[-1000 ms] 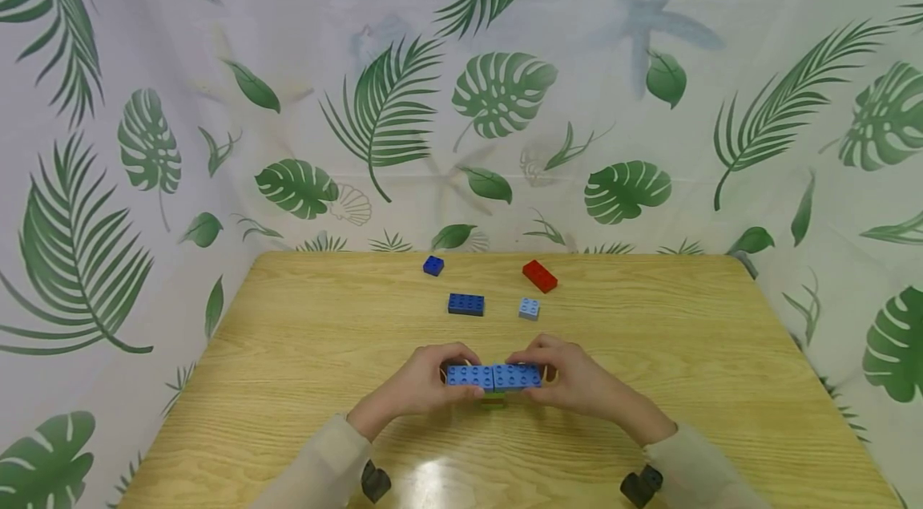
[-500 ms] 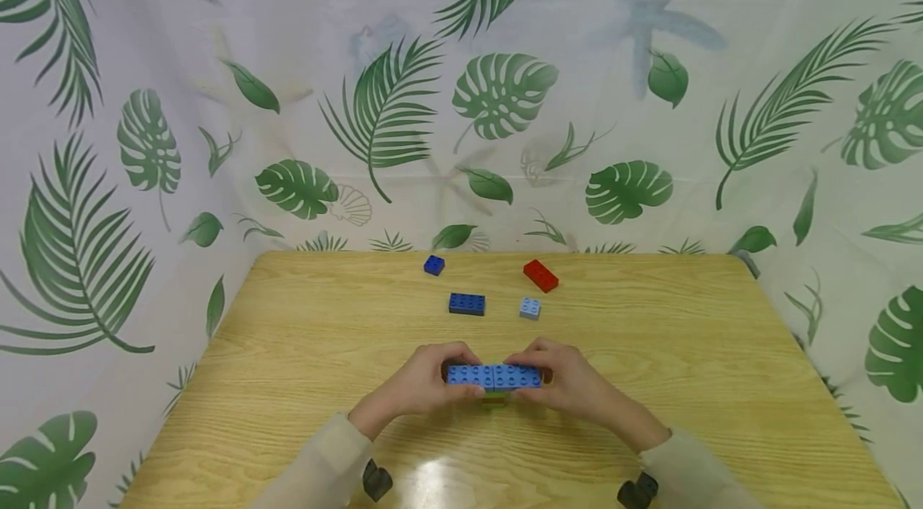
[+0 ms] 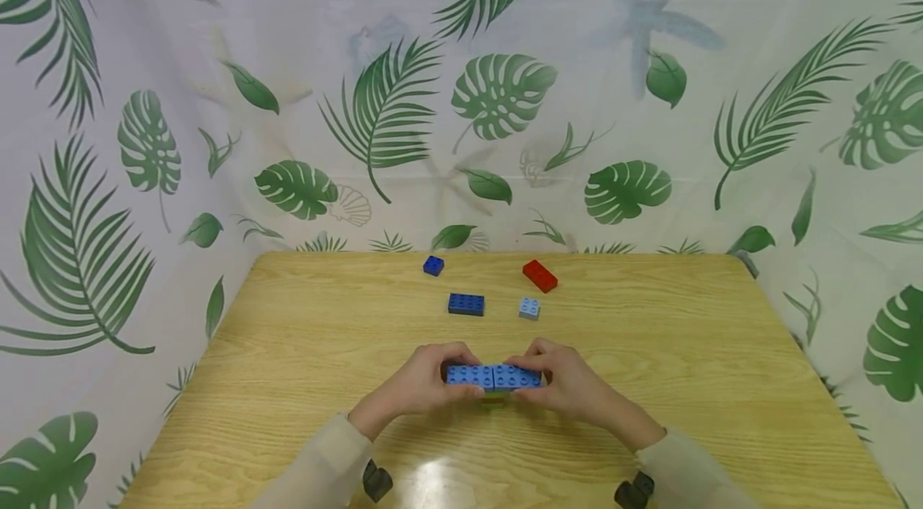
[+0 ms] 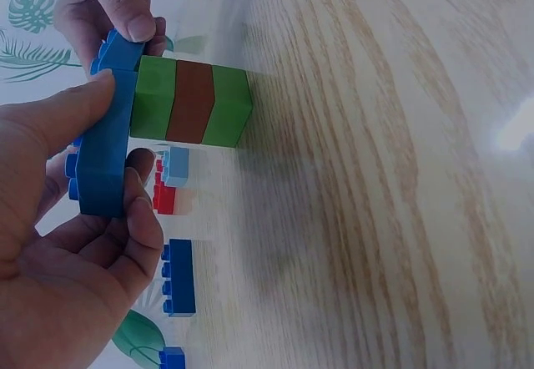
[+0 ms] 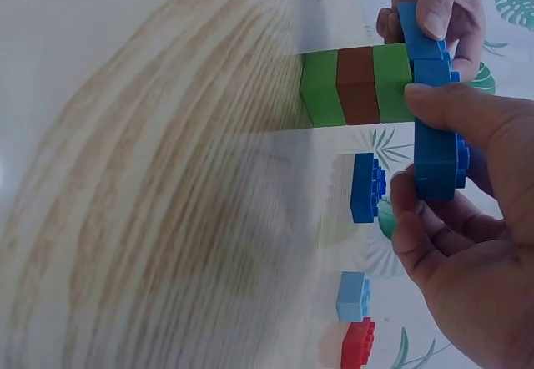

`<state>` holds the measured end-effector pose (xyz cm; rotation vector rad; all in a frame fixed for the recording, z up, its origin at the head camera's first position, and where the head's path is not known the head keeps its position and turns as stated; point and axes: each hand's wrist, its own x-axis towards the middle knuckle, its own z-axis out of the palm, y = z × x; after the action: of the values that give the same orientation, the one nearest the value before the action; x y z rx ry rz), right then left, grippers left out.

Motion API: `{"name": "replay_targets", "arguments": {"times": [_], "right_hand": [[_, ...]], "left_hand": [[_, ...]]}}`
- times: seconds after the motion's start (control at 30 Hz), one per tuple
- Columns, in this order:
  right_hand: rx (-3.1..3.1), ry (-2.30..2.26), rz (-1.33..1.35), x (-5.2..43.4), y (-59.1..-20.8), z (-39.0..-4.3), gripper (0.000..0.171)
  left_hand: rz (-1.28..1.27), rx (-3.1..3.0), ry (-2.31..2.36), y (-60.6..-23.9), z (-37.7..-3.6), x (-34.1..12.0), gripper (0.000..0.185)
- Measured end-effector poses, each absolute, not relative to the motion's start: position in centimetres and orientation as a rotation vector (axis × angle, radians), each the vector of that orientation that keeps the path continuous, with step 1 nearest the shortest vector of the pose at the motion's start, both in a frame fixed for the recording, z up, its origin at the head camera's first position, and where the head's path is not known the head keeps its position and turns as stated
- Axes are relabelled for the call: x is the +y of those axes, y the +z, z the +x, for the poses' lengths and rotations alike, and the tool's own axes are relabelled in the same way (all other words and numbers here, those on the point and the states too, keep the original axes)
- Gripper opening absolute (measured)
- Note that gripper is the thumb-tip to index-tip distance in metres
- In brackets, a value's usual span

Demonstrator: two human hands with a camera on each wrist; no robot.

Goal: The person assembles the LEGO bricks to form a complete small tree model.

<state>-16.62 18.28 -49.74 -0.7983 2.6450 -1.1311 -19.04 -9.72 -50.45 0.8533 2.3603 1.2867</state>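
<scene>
Gripping the blue brick row (image 3: 493,377), both hands (image 3: 418,385) steady its green-brown stack (image 4: 191,103).

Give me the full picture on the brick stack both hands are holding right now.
The brick stack is glossy plastic: a column of green, brown and green bricks topped by two studded blue bricks set end to end as a crossbar. It stands upright on the wooden table, near its front edge. The left hand grips one end of the crossbar, the right hand the other, thumbs and fingers pinching the blue bricks. The column below is untouched.
</scene>
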Motion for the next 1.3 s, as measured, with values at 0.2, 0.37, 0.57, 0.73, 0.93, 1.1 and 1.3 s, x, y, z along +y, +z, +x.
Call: {"name": "replay_targets", "arguments": {"times": [0.2,0.37,0.57,0.73,0.93,1.1,1.3], "right_hand": [[2.625,-1.154,-0.779,18.1,-49.5,-16.68,0.051],[2.594,-1.15,-0.787,18.11,-49.34,-16.88,0.052],[2.554,-1.154,-0.747,18.05,-49.3,-17.08,0.053],[2.548,-1.164,-0.741,18.09,-49.44,-17.12,0.053],[2.554,-1.158,-0.742,18.13,-49.33,-17.08,0.053],[2.584,-1.105,-0.711,18.2,-49.26,-17.0,0.048],[2.596,-1.097,-0.715,18.15,-49.42,-17.02,0.045]], "left_hand": [[0.854,2.366,1.29,-50.43,-19.04,-9.67,0.022],[0.841,2.366,1.282,-50.45,-19.02,-9.61,0.022],[0.837,2.368,1.28,-50.45,-18.97,-9.58,0.023],[0.843,2.37,1.279,-50.36,-18.93,-9.58,0.022],[0.839,2.376,1.27,-50.4,-18.89,-9.58,0.023],[0.855,2.388,1.237,-50.55,-19.0,-9.57,0.027],[0.9,2.397,1.217,-50.52,-19.75,-9.94,0.03]]}}
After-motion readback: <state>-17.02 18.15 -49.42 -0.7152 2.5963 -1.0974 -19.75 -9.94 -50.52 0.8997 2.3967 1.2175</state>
